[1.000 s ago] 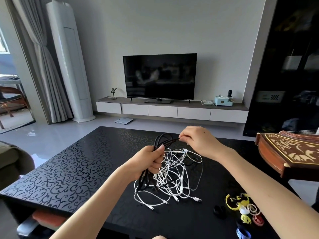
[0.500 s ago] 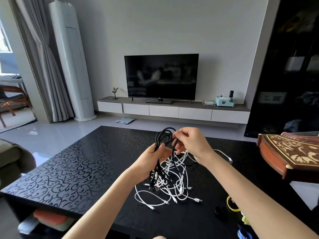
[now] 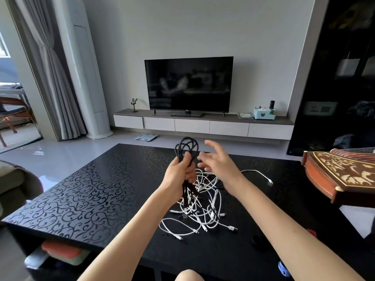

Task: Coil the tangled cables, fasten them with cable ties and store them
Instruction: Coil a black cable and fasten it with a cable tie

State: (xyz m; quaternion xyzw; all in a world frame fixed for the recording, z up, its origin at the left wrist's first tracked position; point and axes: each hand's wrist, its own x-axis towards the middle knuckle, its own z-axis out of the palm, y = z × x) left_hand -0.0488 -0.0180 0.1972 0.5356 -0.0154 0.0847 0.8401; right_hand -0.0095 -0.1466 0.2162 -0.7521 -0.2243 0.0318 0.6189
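Black cable (image 3: 186,148) gathered in several loops, held upright above table; loops stick out over fist, loose ends hang down into white tangle. Left hand (image 3: 178,176) clenched round bundle's middle. Right hand (image 3: 222,167) released, fingers spread, just beside loops, holding nothing. White cables (image 3: 205,211) in messy heap on black patterned table (image 3: 91,199), under both hands; one white lead (image 3: 261,175) trails off right. Small black ring (image 3: 258,241) near heap. Carved wooden instrument (image 3: 341,175) at right edge. Dark TV (image 3: 188,84) by far wall.
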